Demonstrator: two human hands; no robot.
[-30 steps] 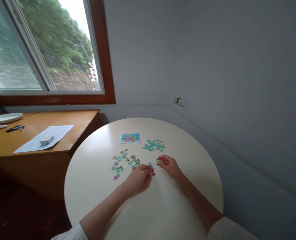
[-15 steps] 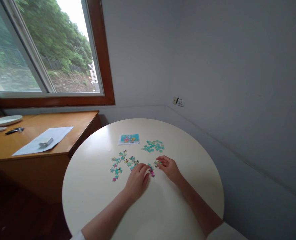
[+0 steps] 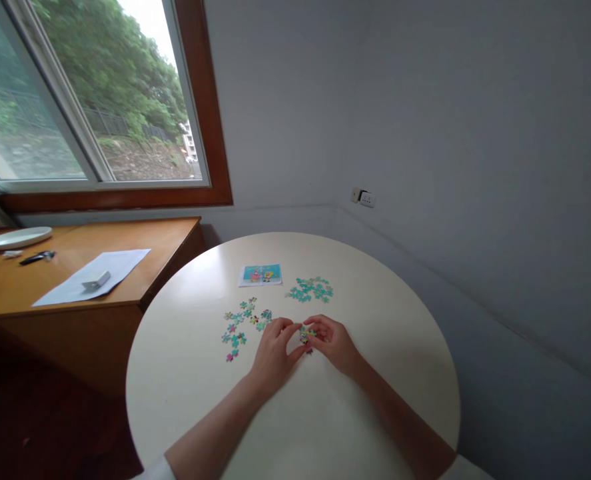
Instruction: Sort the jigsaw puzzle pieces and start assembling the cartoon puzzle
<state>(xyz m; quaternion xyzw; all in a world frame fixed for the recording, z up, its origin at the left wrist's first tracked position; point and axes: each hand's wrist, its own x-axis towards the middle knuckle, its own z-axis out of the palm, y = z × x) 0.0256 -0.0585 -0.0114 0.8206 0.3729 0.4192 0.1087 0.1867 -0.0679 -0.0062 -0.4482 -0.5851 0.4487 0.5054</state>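
Small joined puzzle pieces [image 3: 306, 334] in yellow, green and dark tones sit between my two hands above the white table. My right hand [image 3: 336, 343] grips them from the right, its thumb and fingertips bent in. From the left, my left hand [image 3: 274, 353] holds their edge, index finger at the top and thumb at the bottom in a C shape. A bit of pink puzzle piece [image 3: 310, 351] shows just below the fingertips; the rest of it is covered. Loose colourful puzzle pieces [image 3: 234, 339] lie left of my left hand.
Beyond my hands is a group of teal puzzle pieces [image 3: 311, 289]. A picture card [image 3: 260, 275] with cartoon figures lies left of it. The round white table [image 3: 365, 427] adjoins a wooden desk [image 3: 170, 233] bearing paper [image 3: 120, 261], a small white box [image 3: 96, 280] and a plate [image 3: 18, 237].
My right hand has moved left with its puzzle pieces, over the pink ones. My left thumb and index finger have spread around them, and the hands now meet. The view has shifted slightly.
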